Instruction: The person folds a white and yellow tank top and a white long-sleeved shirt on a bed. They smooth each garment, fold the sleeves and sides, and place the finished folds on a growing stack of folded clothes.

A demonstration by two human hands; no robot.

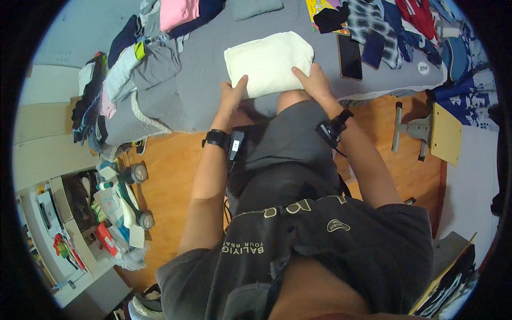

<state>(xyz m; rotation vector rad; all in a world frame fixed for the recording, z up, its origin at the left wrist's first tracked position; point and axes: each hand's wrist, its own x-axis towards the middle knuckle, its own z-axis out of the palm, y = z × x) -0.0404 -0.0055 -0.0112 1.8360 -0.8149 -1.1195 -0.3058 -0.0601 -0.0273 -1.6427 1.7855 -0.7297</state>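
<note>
A folded cream cloth [269, 64] lies flat in a rough rectangle at the near edge of the grey-covered bed [205, 80]; whether it is a garment I cannot tell. My left hand [232, 96] grips its near left corner, with the thumb on top and the fingers hidden underneath. At the near right corner my right hand [316, 84] holds it the same way, thumb pressed on the upper face. Both wrists wear black straps with small devices.
Heaped clothes [154, 64] cover the bed's left side, with a folded pink cloth [178, 15] behind. On the right lie a black phone [350, 56], a dark blue phone-shaped item [373, 49] and a plaid garment [368, 24]. A yellow-topped stool [446, 134] lies tipped over at right.
</note>
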